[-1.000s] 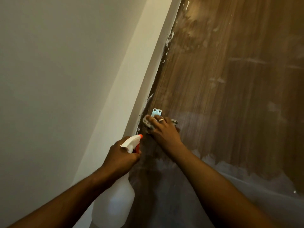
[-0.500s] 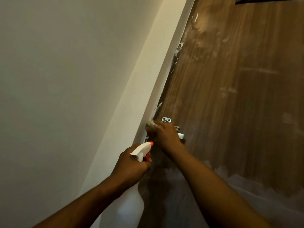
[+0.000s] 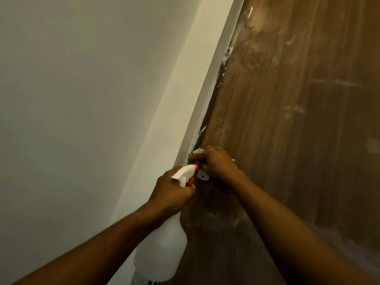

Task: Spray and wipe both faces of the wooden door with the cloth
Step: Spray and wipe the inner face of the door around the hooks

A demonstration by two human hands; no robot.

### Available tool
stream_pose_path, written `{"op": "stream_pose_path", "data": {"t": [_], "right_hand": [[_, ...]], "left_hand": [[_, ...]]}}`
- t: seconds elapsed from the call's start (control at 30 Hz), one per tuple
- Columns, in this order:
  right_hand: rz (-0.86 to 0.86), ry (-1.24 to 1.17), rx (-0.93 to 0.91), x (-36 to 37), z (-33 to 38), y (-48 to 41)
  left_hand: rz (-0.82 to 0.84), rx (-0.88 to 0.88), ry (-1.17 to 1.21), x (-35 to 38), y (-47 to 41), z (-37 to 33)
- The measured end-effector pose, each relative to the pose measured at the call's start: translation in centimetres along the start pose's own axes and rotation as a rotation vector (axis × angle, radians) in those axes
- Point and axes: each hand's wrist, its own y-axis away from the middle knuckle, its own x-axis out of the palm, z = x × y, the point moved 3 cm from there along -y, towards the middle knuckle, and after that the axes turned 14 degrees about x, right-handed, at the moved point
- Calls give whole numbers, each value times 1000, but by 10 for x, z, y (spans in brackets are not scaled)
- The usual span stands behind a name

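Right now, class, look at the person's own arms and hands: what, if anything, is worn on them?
Nothing worn shows. The left hand and right hand have no gloves. The left forearm and right forearm are bare down to the frame's edge: no sleeve, cuff, watch or bracelet. The fingers are too dim and hidden to tell about a ring.

The wooden door (image 3: 287, 140) bears a small metal plate (image 3: 203, 177), whitish smears (image 3: 254, 17) and, seemingly, a cloth (image 3: 197, 151).
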Motion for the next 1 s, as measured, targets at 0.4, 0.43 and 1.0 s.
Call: {"op": "stream_pose_path", "data": {"t": [0.4,0.43,1.0], "right_hand": [[49,316,-242,-20,-24,-50],[84,318,-242,-17,-25,-48],[412,88,-100,-76,-41,-107]], "left_hand": [[-10,-203,-128,17,-129,-47],[-1,-238,-141,16,-135,-51],[161,-588,-159,-36,-208,-93]]}}
